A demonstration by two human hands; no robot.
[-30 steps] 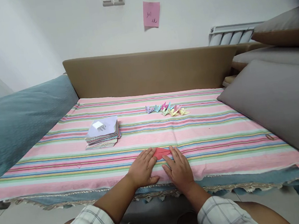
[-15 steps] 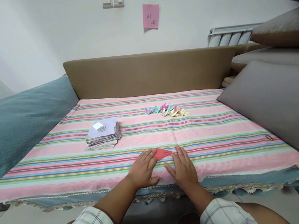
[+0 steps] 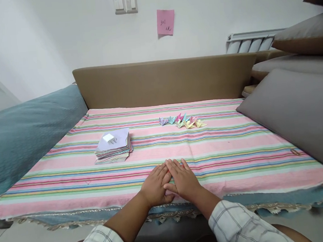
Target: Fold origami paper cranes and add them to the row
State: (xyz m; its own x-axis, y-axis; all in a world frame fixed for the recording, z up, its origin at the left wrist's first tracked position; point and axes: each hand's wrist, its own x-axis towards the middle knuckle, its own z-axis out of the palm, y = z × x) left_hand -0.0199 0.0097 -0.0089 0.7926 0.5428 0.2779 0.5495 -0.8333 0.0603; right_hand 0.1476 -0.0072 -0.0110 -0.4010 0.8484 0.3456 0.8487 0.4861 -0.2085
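My left hand (image 3: 156, 185) lies flat on the striped cloth (image 3: 72, 200), fingers stretched forward. Overlapping its fingertips, my right hand (image 3: 182, 179) is also flat, its fingers slightly apart and its thumb touching the left hand. Both palms face down. The folded red paper seen in the earlier frames is covered by the hands. Beyond them on the cloth sits a group of small folded paper cranes (image 3: 180, 123) in purple, blue, pink, green and yellow. To the left is a stack of square paper (image 3: 114, 148) with a white plug adapter (image 3: 108, 138) on top.
Grey cushions (image 3: 295, 119) are piled on the right, and a blue padded armrest (image 3: 31, 129) borders the left. A brown backrest (image 3: 163, 82) stands at the back. Near the right cushion lies a small brown object (image 3: 295, 152). A pink note (image 3: 165, 22) hangs on the wall.
My right hand first slid right along the red paper, then moved left until it lapped over the left hand's fingertips, covering the paper. The left hand has stayed nearly in place.
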